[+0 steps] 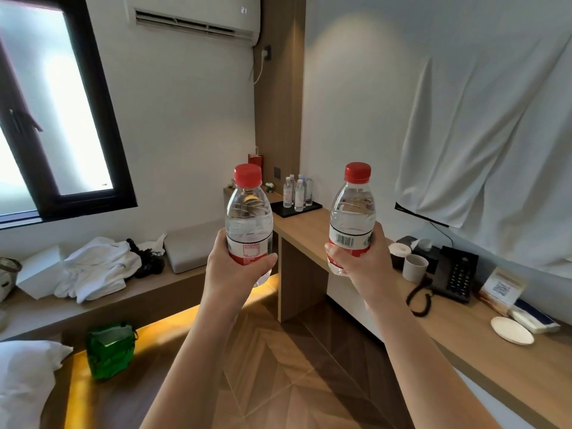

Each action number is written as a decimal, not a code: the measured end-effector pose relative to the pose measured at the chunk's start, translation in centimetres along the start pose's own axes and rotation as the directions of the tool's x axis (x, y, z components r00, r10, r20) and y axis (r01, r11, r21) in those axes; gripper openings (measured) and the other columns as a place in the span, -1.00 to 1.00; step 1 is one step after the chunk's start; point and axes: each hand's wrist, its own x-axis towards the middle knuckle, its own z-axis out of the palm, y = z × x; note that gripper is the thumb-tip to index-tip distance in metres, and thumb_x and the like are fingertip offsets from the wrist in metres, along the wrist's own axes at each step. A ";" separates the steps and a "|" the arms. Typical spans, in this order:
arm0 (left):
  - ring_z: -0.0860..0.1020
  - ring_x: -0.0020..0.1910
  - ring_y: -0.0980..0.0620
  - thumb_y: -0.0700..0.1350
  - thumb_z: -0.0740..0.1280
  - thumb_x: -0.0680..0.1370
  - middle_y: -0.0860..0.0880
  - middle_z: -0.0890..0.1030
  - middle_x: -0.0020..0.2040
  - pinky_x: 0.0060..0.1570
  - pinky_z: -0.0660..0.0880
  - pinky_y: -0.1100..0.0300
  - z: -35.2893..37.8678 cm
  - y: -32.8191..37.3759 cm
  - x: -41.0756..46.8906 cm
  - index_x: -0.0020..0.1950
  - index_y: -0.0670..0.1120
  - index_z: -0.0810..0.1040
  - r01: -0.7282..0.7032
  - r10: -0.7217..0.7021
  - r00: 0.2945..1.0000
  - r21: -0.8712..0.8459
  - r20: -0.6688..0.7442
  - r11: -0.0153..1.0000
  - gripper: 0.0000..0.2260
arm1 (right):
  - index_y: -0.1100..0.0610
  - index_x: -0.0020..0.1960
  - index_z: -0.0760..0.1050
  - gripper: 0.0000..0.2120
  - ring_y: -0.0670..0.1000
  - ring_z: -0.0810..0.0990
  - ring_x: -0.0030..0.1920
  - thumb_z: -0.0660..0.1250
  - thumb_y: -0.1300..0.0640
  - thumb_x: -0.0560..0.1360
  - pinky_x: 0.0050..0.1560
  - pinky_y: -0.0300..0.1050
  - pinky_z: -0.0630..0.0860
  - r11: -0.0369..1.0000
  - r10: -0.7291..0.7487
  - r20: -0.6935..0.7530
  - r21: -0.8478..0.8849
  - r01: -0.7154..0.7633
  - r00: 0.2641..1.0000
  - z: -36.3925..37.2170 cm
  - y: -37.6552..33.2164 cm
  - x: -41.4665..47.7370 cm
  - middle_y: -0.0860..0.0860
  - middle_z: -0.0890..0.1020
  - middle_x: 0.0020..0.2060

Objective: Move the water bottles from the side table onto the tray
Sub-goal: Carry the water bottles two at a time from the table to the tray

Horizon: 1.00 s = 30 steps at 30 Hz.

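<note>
we lose much of the lower label of the left bottle (247, 216) under the left grip (236, 267), and most fingers of the right grip (362, 267) sit behind the right bottle (352, 212). the far bottles (297, 193) on the tray (313, 208) overlap and are too small for us to count. the pillow (24, 382) runs off the left edge.

1. The left bottle (248, 224) is clear with a red cap and a red-and-white label. Your left hand (229, 267) holds it upright in the air, gripped around the label.
2. The right bottle (353, 218) looks the same. Your right hand (359, 258) holds it upright with the barcode facing you.
3. The black tray (282, 211) lies flat at the far end of the desk (309, 233). Several small clear bottles (297, 193) stand on it in a cluster.
</note>
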 end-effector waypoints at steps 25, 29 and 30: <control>0.56 0.04 0.11 -0.20 0.54 0.35 0.07 0.56 0.06 -0.17 0.51 0.38 6.2 -16.2 31.1 0.23 0.09 0.37 0.006 -0.006 1.000 -0.093 0.008 0.996 -0.44 | 0.06 0.37 0.32 -0.35 -0.31 0.50 0.00 0.54 0.18 0.38 -0.18 -0.60 0.42 0.997 0.002 -0.042 -0.078 -0.005 0.999 17.4 15.5 27.5 -0.18 0.48 0.06; 0.56 0.00 0.23 -0.21 0.55 0.35 0.12 0.55 0.05 -0.20 0.51 0.46 5.7 -18.1 38.1 0.24 0.08 0.37 -0.024 0.027 0.999 -0.059 0.046 0.998 -0.43 | -0.07 0.29 0.31 -0.36 -0.45 0.48 0.01 0.56 0.19 0.35 -0.15 -0.58 0.45 0.998 -0.003 -0.118 -0.066 -0.005 0.993 21.4 16.9 32.1 -0.31 0.46 0.02; 0.56 -0.02 0.26 -0.21 0.55 0.35 0.13 0.55 0.04 -0.20 0.51 0.47 5.6 -18.6 39.7 0.23 0.08 0.37 -0.030 0.033 0.998 -0.057 0.054 0.998 -0.43 | -0.09 0.28 0.30 -0.36 -0.42 0.49 0.01 0.56 0.20 0.35 -0.15 -0.56 0.46 0.998 0.001 -0.134 -0.067 -0.010 0.991 22.3 17.2 33.0 -0.33 0.45 0.02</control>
